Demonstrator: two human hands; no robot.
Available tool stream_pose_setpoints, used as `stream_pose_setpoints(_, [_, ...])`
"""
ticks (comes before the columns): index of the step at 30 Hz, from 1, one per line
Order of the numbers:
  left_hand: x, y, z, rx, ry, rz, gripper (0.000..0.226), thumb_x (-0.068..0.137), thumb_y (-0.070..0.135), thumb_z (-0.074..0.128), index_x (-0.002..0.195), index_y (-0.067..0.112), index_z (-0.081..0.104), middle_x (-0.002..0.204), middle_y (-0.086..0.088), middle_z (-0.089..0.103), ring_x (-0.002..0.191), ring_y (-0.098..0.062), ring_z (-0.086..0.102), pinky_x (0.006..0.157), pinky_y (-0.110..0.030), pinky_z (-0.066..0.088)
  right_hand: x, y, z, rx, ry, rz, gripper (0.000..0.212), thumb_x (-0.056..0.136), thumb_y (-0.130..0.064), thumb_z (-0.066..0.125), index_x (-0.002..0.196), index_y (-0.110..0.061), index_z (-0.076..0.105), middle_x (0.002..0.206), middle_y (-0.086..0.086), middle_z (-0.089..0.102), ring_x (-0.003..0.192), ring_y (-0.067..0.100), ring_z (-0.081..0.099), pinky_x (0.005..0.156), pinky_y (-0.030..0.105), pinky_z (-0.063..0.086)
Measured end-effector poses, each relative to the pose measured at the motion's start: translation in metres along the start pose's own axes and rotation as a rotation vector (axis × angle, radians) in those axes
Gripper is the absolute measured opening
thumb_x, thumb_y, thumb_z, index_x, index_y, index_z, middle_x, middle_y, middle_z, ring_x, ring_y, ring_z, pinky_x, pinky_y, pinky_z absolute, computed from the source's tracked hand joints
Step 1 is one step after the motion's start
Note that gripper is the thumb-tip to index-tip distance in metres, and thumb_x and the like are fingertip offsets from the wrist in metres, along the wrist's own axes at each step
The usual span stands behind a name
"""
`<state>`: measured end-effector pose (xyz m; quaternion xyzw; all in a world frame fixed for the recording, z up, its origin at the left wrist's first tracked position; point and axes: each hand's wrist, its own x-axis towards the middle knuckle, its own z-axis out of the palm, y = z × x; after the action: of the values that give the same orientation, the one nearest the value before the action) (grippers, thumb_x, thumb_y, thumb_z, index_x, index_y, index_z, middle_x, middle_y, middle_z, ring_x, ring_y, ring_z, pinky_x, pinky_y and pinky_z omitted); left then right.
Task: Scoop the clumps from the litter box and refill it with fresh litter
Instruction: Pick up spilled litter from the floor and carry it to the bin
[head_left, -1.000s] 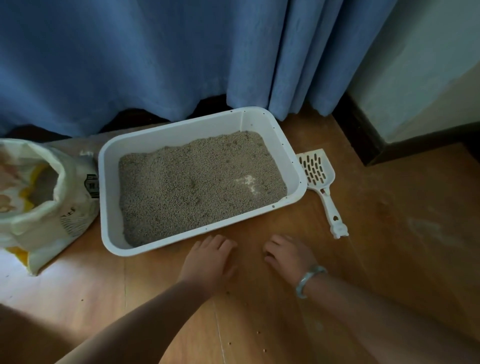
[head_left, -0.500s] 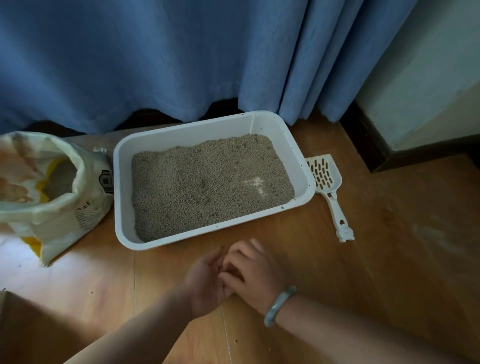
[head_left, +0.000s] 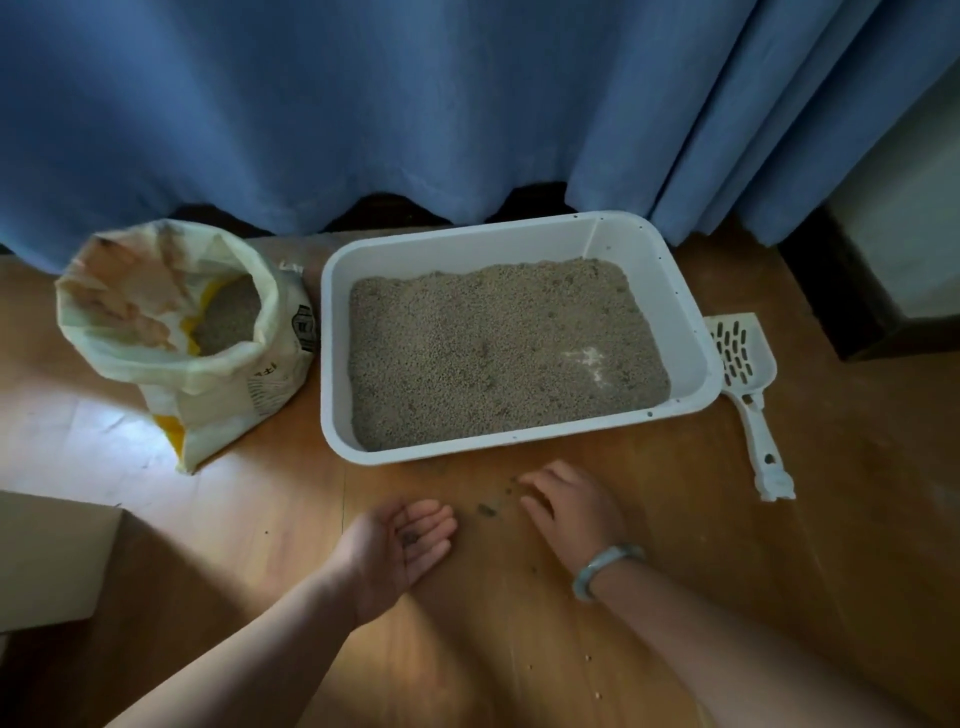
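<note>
A white litter box (head_left: 332, 364) full of grey-beige litter stands on the wooden floor before the curtain. To its left is an open bag of fresh litter (head_left: 208, 364). A white slotted scoop (head_left: 743, 358) lies on the floor to the right of the box. My left hand (head_left: 402, 551) is palm up in front of the box, cupping a few dark litter bits. My right hand (head_left: 571, 506) is palm down on the floor, fingers by a few spilled dark bits (head_left: 487, 510).
A blue curtain (head_left: 415, 104) hangs behind the box. A dark baseboard and pale wall (head_left: 893, 260) stand at the right. A pale cardboard box edge (head_left: 52, 561) lies at the left. Stray litter grains (head_left: 587, 659) dot the floor near me.
My hands were together over the floor; now they are apart, the left turned palm up with litter bits in it, the right flat on the floor. The view has shifted left.
</note>
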<state>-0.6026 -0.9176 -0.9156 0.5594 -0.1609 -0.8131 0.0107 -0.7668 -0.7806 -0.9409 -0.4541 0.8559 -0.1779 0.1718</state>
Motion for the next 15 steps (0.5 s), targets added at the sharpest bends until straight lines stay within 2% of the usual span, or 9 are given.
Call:
stream_pose_setpoints(3, [0.004, 0.002, -0.005, -0.008, -0.012, 0.001, 0.04, 0.099, 0.03, 0.033, 0.103, 0.002, 0.062, 0.095, -0.014, 0.073, 0.078, -0.022, 0.072, 0.067, -0.032, 0.058, 0.015, -0.008, 0.008, -0.067, 0.022, -0.066, 0.025, 0.08, -0.019, 0.069, 0.105, -0.02, 0.07, 0.099, 0.001, 0.065, 0.089, 0.027, 0.061, 0.073, 0.036, 0.052])
stream_pose_setpoints(6, [0.007, 0.004, -0.006, -0.008, -0.022, -0.001, 0.042, 0.1, 0.031, 0.032, 0.107, 0.002, 0.062, 0.102, -0.014, 0.072, 0.083, -0.021, 0.072, 0.069, -0.031, 0.059, 0.025, -0.012, 0.012, -0.11, -0.039, -0.067, 0.028, 0.081, -0.018, 0.066, 0.109, -0.02, 0.068, 0.108, 0.002, 0.065, 0.096, 0.028, 0.058, 0.079, 0.037, 0.05])
stream_pose_setpoints(10, [0.009, 0.007, -0.007, -0.019, -0.016, 0.011, 0.042, 0.1, 0.031, 0.032, 0.105, 0.002, 0.062, 0.1, -0.014, 0.072, 0.084, -0.021, 0.071, 0.069, -0.031, 0.059, 0.021, -0.007, 0.019, -0.135, -0.01, -0.132, 0.025, 0.062, -0.01, 0.081, 0.085, -0.019, 0.074, 0.082, 0.001, 0.067, 0.072, 0.027, 0.063, 0.057, 0.032, 0.055])
stream_pose_setpoints(15, [0.012, 0.008, -0.011, -0.022, 0.003, 0.009, 0.043, 0.1, 0.032, 0.032, 0.106, 0.002, 0.062, 0.098, -0.014, 0.073, 0.087, -0.021, 0.07, 0.079, -0.034, 0.054, 0.016, -0.007, 0.02, -0.2, -0.012, -0.221, 0.028, 0.052, -0.012, 0.087, 0.074, -0.022, 0.071, 0.072, -0.004, 0.063, 0.064, 0.018, 0.06, 0.049, 0.023, 0.05])
